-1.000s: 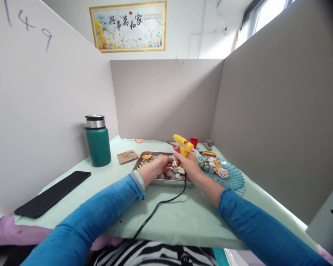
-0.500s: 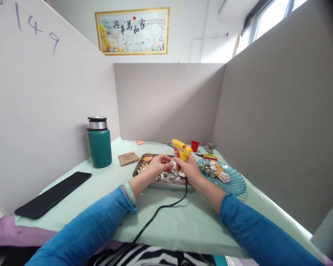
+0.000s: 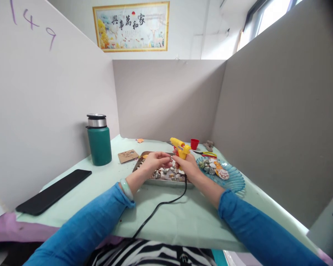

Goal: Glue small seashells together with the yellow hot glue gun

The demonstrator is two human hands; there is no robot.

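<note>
My right hand [image 3: 187,164] is wrapped round the handle of a yellow glue gun [image 3: 180,147], whose black cord hangs down over the table. Close beside it, my left hand [image 3: 157,162] has its fingers pressed together near my right fingertips; anything between them is too small to make out. Both hands are over a metal tray [image 3: 166,183] of small shells. To the right, a blue glass plate [image 3: 236,180] bears several shells and an orange piece.
A green bottle [image 3: 99,146] stands at the left behind a long black case [image 3: 55,191]. A brown card [image 3: 128,156] lies left of the tray. Behind the plate are a red cup [image 3: 194,144], yellow-and-red pliers [image 3: 208,154] and grey pieces [image 3: 209,145]. Grey panels surround the table.
The view has tilted slightly. My left fingers are straighter and have come nearer my right fingertips; the glue gun stays in my right hand.
</note>
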